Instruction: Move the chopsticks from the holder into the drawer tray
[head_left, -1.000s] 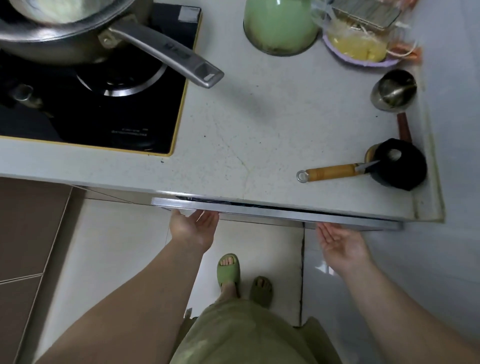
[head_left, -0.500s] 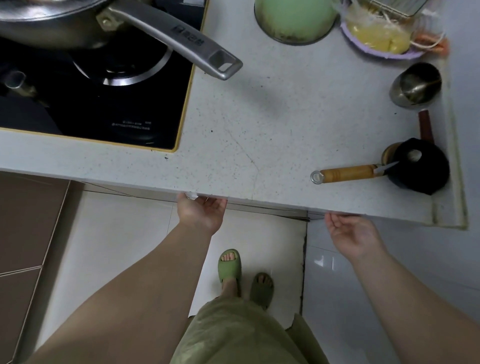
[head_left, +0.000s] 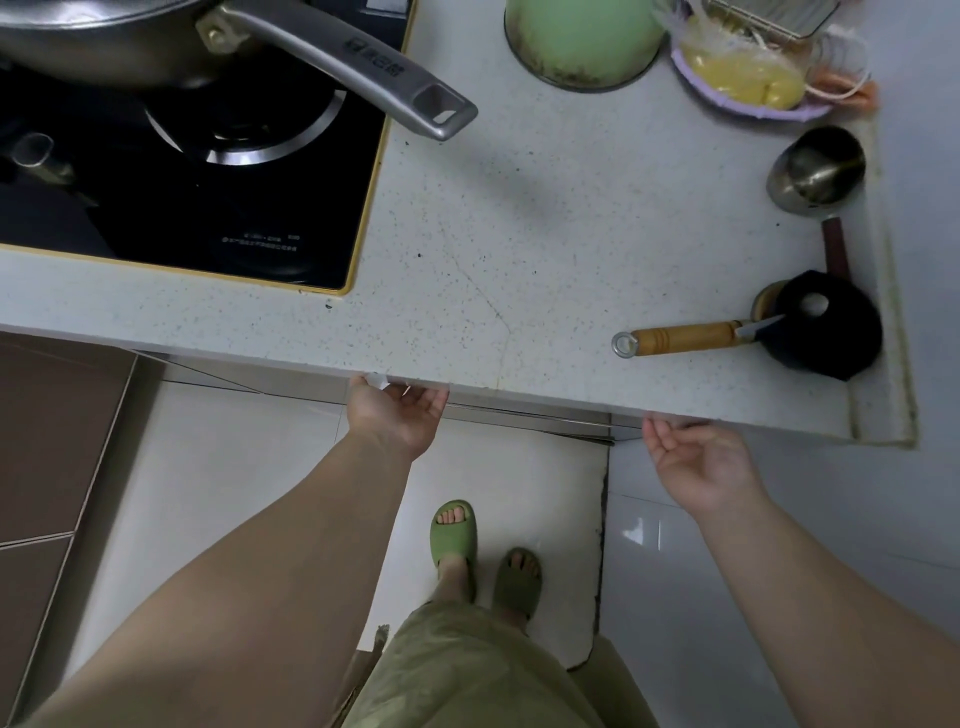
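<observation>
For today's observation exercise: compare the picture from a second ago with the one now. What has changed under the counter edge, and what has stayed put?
The drawer front has slid back in under the countertop; only a thin metal strip shows. The left hand and right hand followed it to the edge, palms up, holding nothing. The wooden-handled knife, pan handle and green pot lie as before.

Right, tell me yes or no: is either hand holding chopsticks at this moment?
No: the left hand and the right hand are both open, fingers up at the countertop edge, and no chopsticks are in view.
</observation>
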